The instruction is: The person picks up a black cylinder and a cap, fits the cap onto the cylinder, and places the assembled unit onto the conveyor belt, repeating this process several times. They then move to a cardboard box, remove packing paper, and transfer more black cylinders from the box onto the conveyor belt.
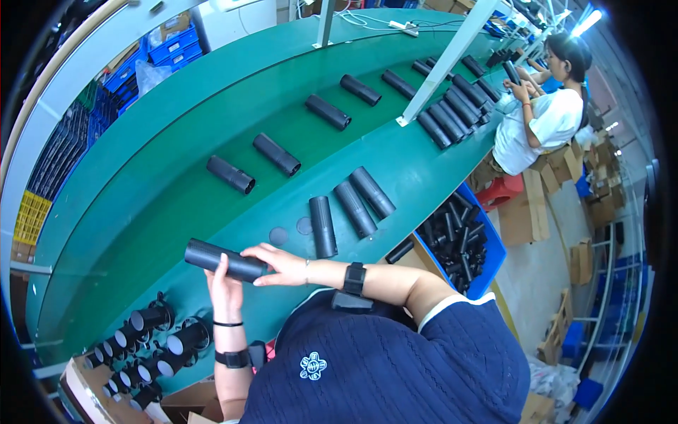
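Observation:
A black ribbed cylinder [205, 255] is held nearly level above the green workbench [282, 311]. My left hand [224, 286] grips it from below, with the thumb up along its near side. At the cylinder's right end, my right hand [281, 266] closes its fingers and thumb around it. Just beyond my right hand lie two flat dark discs [277, 236]. Beside them on the bench rest three similar black cylinders [323, 227], lying side by side.
More cylinders [277, 154] lie along the curved green conveyor [148, 212]. Several black parts with pale round ends [180, 344] stand at lower left. At right, a blue bin [496, 258] holds small black parts. A seated co-worker [540, 113] handles a cylinder beside a metal post [445, 63].

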